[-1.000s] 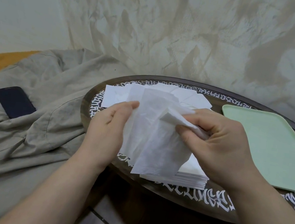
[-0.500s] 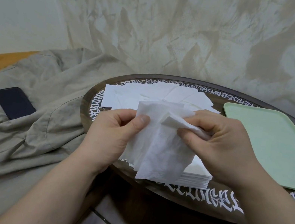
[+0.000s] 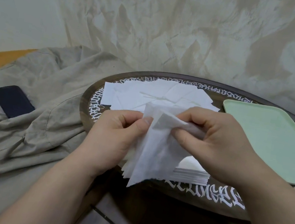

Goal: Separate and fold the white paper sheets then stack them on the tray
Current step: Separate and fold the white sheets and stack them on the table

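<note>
A thin white paper sheet (image 3: 153, 152) hangs between my hands above the table's front edge. My left hand (image 3: 116, 138) pinches its left upper edge between thumb and fingers. My right hand (image 3: 214, 143) pinches a peeled-up corner of it at the top. Below my right hand lies a neat stack of white sheets (image 3: 191, 174). More loose white sheets (image 3: 165, 97) lie spread behind my hands. The pale green tray (image 3: 268, 139) sits on the right of the table with nothing on it.
The round dark table (image 3: 206, 199) has white lettering around its rim. A beige cloth (image 3: 32, 121) is bunched at the left, with a dark phone (image 3: 12, 101) lying on it. A mottled wall stands behind. Tiled floor shows below the table's front edge.
My left hand went from lying flat against the sheet to pinching its edge. Both hands drew closer together, and the sheet dropped a little lower.
</note>
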A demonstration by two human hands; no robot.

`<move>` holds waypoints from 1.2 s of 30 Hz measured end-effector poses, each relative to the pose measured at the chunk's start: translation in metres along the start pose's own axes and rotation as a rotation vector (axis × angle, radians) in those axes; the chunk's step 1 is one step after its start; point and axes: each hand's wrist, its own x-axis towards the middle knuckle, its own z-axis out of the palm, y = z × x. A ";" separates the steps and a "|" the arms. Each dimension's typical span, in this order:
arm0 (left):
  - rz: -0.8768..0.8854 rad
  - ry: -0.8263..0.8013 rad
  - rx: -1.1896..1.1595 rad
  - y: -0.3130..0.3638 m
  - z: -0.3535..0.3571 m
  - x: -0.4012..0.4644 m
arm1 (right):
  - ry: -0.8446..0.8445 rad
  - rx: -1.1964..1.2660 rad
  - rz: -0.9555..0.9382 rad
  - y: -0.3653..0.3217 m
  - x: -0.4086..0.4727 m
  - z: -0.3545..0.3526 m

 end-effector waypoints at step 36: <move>0.193 -0.036 0.409 -0.001 0.009 -0.004 | -0.005 -0.064 0.020 0.006 0.002 0.003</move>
